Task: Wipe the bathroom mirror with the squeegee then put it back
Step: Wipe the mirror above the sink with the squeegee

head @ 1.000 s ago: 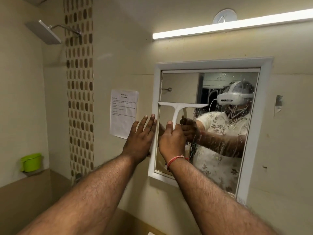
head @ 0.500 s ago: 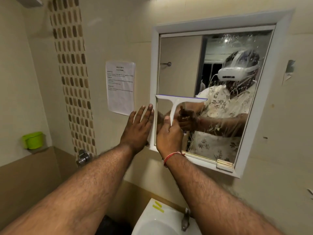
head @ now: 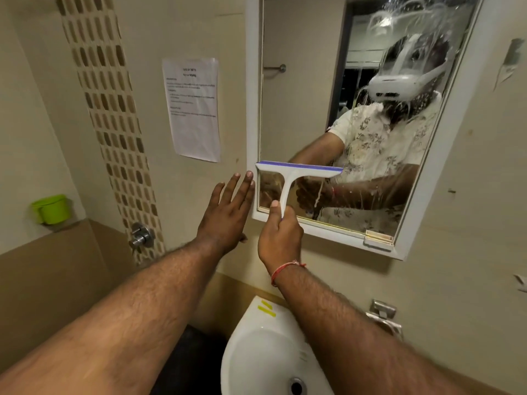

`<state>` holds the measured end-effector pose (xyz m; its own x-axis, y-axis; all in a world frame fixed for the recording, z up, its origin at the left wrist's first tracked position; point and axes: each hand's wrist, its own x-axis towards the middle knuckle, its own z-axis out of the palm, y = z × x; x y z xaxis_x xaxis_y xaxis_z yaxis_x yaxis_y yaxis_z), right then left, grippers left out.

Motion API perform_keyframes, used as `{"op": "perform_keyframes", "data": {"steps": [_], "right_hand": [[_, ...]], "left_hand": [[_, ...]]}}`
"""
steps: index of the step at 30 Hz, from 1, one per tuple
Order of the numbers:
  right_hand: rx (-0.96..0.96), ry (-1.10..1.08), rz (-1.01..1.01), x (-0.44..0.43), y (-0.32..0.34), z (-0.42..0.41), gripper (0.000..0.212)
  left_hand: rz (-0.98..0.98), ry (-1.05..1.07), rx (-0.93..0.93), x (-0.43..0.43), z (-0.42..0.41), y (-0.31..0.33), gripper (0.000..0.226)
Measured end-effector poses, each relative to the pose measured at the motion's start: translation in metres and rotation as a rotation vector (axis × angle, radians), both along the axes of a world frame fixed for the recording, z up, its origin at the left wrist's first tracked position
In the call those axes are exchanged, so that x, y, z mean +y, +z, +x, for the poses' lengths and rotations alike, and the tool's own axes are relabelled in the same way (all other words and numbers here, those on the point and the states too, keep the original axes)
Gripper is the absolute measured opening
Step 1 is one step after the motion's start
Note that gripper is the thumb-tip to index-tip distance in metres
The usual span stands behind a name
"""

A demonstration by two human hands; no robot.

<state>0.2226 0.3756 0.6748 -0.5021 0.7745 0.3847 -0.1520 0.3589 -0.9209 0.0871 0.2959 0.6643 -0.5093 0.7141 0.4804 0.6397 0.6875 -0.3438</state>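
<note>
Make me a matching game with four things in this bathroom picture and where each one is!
Things
1. squeegee
2. green tub
3. paper sheet
4. basin

Places
a. on the wall, left of the mirror
b. below the mirror, at the bottom of the picture
c. in the right hand, blade against the mirror
d. far left, away from the mirror

Pairs: 1-c, 2-d, 3-a, 4-b
</note>
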Motion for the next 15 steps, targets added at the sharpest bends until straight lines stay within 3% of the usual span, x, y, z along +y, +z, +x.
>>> {"op": "perform_keyframes", "data": {"steps": [15], "right_hand": [[-0.037,-0.013,-0.067,-0.005,-0.041,0.004,0.034]], "left_hand": [[-0.022,-0.005,-0.072,-0.002,0.010,-0.038,0.154]]}}
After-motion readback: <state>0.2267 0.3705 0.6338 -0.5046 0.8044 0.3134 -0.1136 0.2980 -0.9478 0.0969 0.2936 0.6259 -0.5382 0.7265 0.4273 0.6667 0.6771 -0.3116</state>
